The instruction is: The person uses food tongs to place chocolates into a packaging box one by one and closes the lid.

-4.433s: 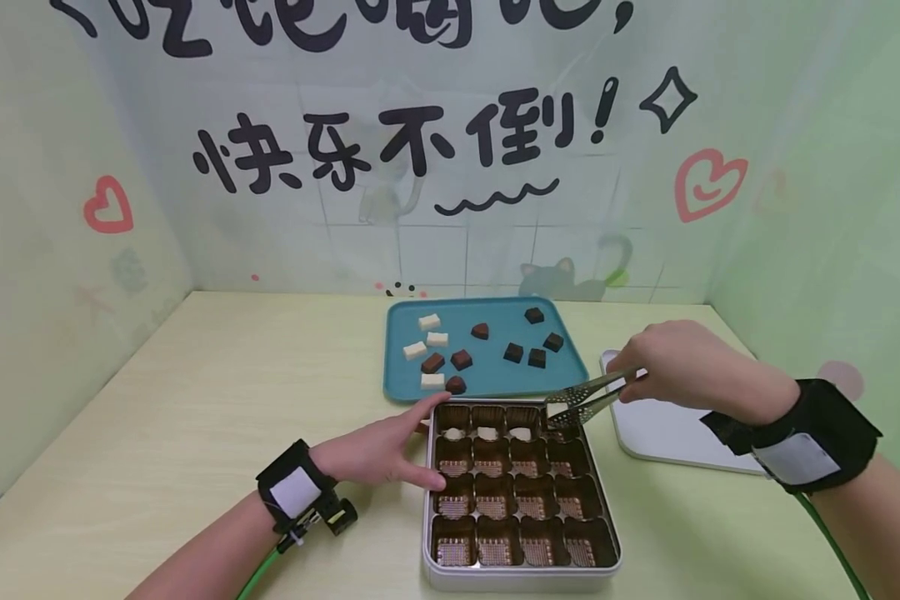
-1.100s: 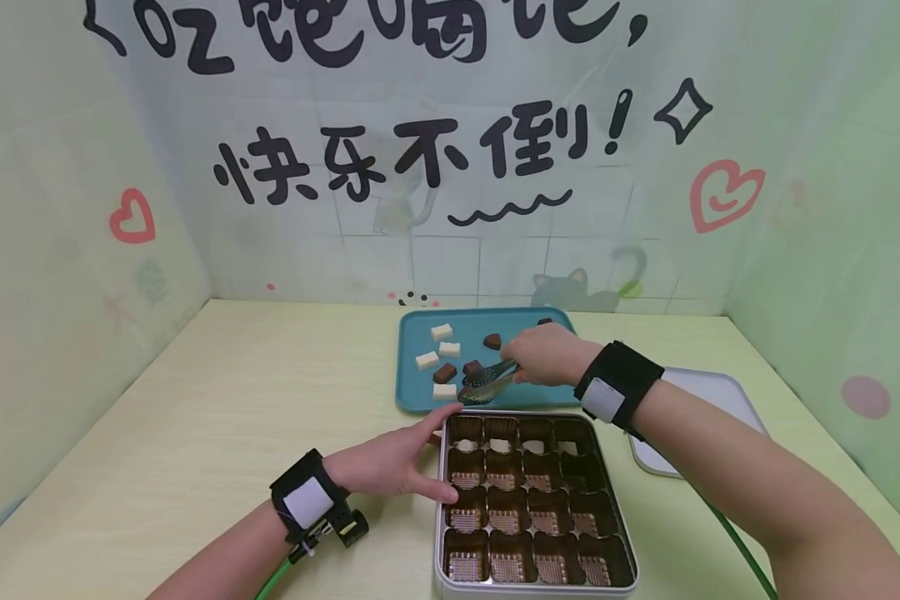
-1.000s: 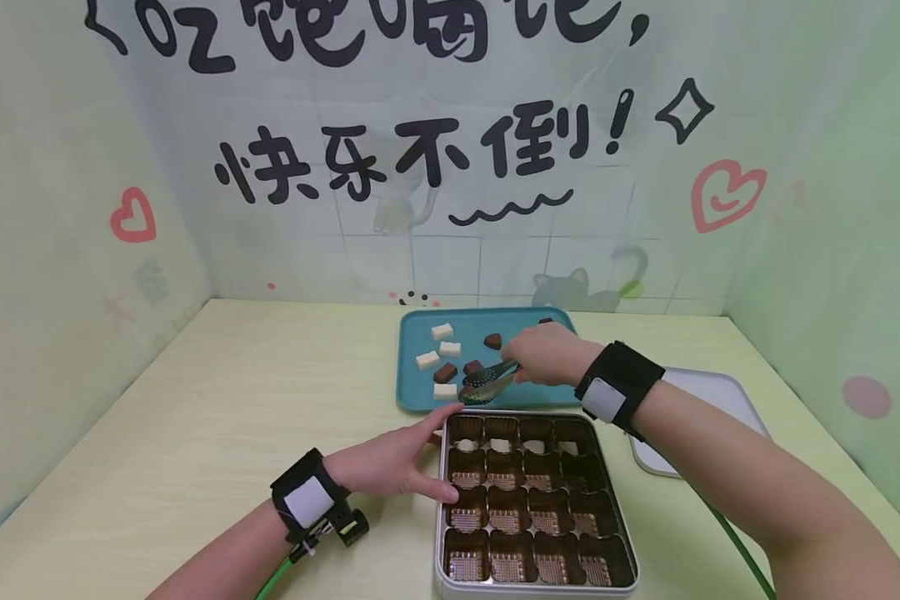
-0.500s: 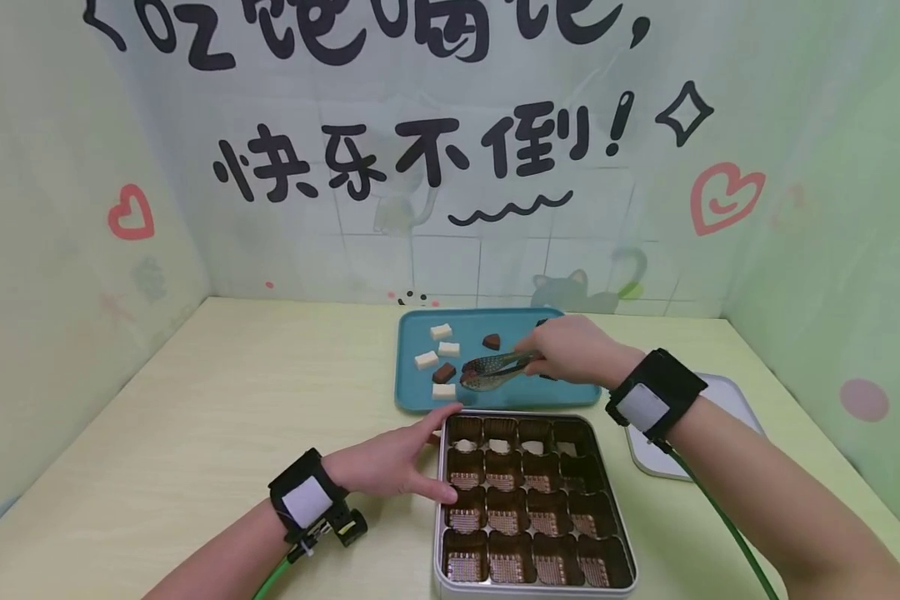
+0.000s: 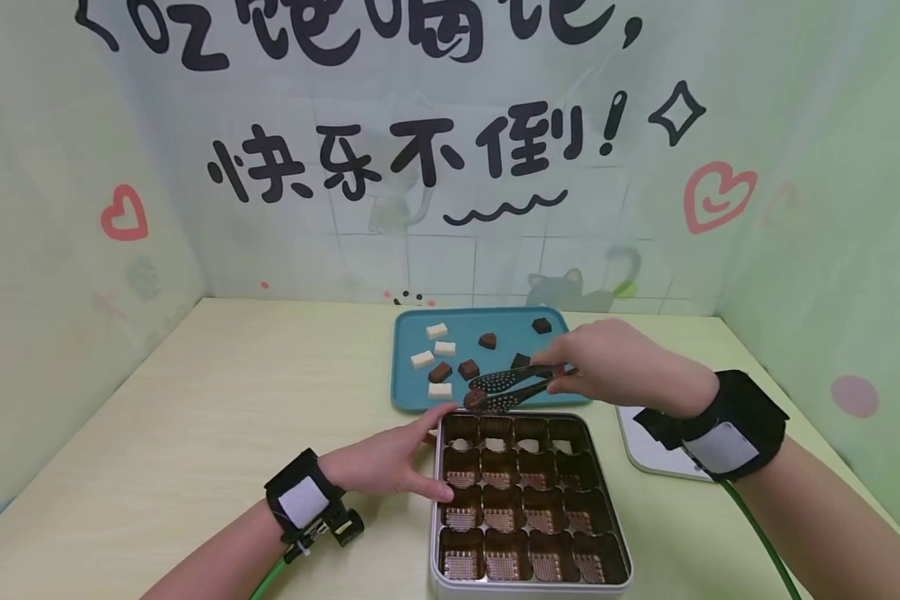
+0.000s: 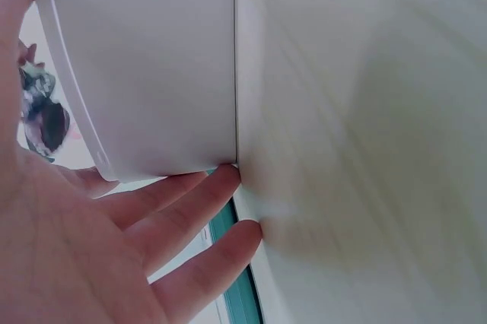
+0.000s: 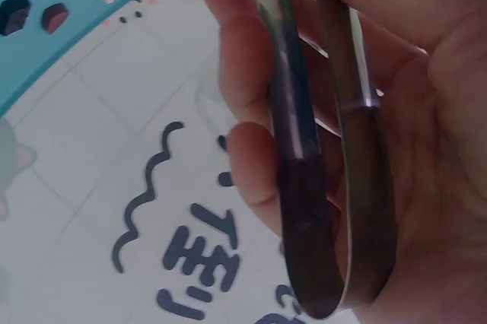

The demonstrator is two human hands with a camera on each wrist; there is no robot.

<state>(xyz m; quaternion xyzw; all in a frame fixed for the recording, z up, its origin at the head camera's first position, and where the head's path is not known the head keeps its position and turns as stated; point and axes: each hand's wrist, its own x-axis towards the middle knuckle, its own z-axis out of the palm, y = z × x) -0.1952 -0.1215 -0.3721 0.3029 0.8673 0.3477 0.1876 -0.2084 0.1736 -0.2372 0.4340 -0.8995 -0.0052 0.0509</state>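
My right hand (image 5: 622,367) holds metal tongs (image 5: 521,390) with perforated tips, which pinch a round brown chocolate (image 5: 474,398) at the tray's front edge, just behind the tin. In the right wrist view the fingers and thumb wrap the tongs' bent handle (image 7: 300,210). A silver tin (image 5: 528,590) has a brown divided insert, with white chocolates in its back row of compartments. My left hand (image 5: 381,460) rests spread against the tin's left side, thumb at the rim. The left wrist view shows straight fingers (image 6: 186,214) touching the tin's corner.
Behind the tin lies a blue tray (image 5: 411,392) with several white chocolates (image 5: 440,390), brown ones (image 5: 468,369) and dark ones (image 5: 542,325). A pale lid-like panel (image 5: 656,450) lies to the right, partly under the right forearm. A printed backdrop wall (image 5: 285,258) stands behind the table.
The tongs were over the back right compartment with a white chocolate, which now lies there. They went to the tray, closed on a round brown chocolate and moved toward the tin. The left hand stayed.
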